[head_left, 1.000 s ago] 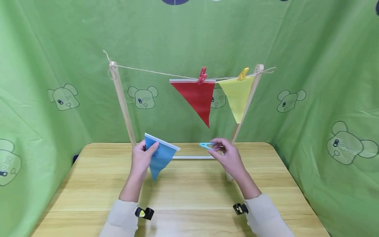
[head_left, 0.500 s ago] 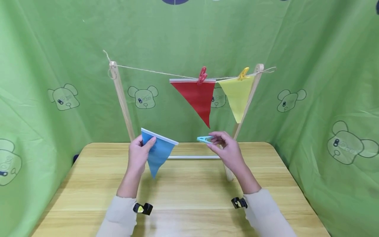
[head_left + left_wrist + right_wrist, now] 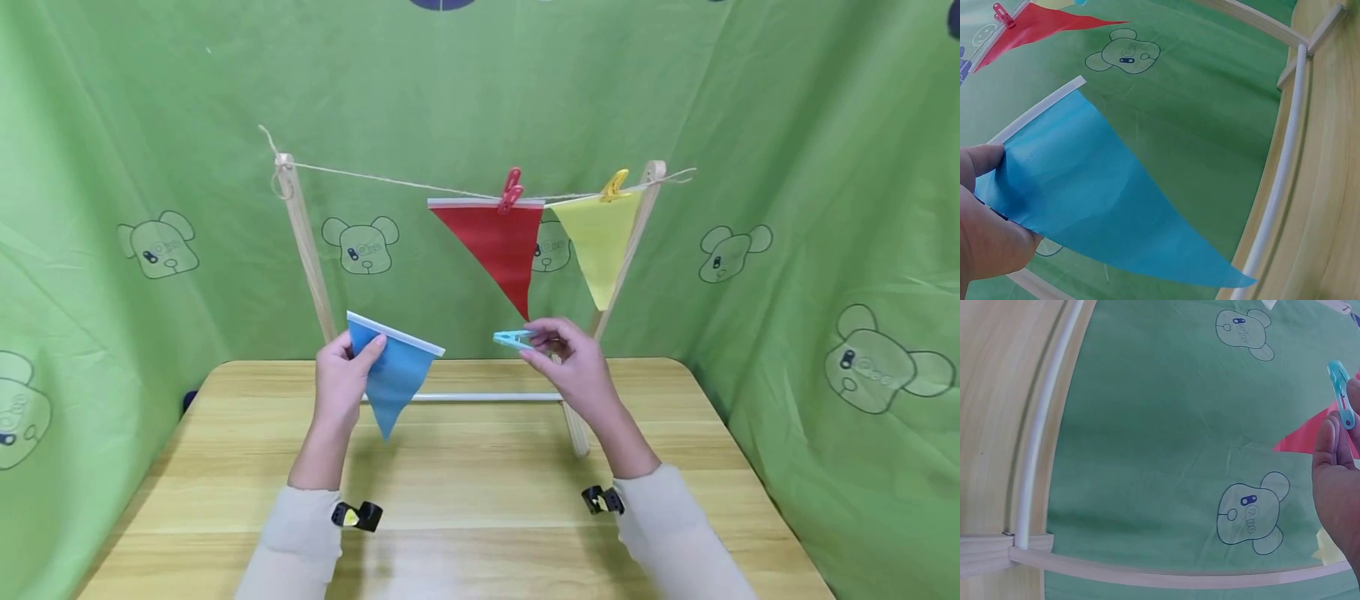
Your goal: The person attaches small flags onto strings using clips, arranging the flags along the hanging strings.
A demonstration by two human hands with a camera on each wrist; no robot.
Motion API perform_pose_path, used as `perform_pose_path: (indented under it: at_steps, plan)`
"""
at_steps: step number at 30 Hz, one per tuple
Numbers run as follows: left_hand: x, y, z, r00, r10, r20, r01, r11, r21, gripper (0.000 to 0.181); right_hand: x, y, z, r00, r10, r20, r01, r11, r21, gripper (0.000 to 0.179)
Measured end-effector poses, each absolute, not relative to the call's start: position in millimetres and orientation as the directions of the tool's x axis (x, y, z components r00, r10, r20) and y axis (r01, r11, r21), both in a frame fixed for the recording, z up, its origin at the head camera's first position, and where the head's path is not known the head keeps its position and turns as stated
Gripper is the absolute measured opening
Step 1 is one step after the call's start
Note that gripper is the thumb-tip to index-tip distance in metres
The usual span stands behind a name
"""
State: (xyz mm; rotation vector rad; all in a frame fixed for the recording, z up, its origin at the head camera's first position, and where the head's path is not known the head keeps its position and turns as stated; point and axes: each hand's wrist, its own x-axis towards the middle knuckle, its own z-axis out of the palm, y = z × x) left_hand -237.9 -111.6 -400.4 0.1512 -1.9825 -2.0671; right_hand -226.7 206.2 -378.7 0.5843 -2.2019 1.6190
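Note:
A blue triangular pennant [image 3: 396,372] with a white top band hangs from my left hand [image 3: 341,379], its left upper corner pinched between thumb and fingers. In the left wrist view the same pennant [image 3: 1097,194] spreads out from the thumb with its tip pointing away. My right hand [image 3: 573,367] pinches a light blue clothespin [image 3: 512,339] by its handles, its nose pointing left. Above the hands, a twine line [image 3: 382,177] carries a red pennant [image 3: 498,246] under a red clothespin [image 3: 510,190] and a yellow pennant [image 3: 600,242] under a yellow clothespin [image 3: 614,185].
Two wooden posts hold the twine: a left post [image 3: 306,242] and a right post [image 3: 637,233]. A white bar [image 3: 480,397] joins them low down, over the wooden table [image 3: 465,492]. Green curtain [image 3: 450,92] with bear-face drawings surrounds the table.
Both hands have risen and moved slightly left, away from the table and closer to the twine, with the blue pennant and the light blue clothespin still held.

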Motion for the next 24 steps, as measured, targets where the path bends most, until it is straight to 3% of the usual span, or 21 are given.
perform_pose_path:
  at_steps: [24]
  plan:
    - [-241.0, -114.9, -377.8, -0.958, -0.263, 0.113, 0.145, -0.107, 0.984, 0.031, -231.0, 201.0, -348.2, -0.825, -0.142, 0.547, -0.563, 0.283, -0.776, 0.034]
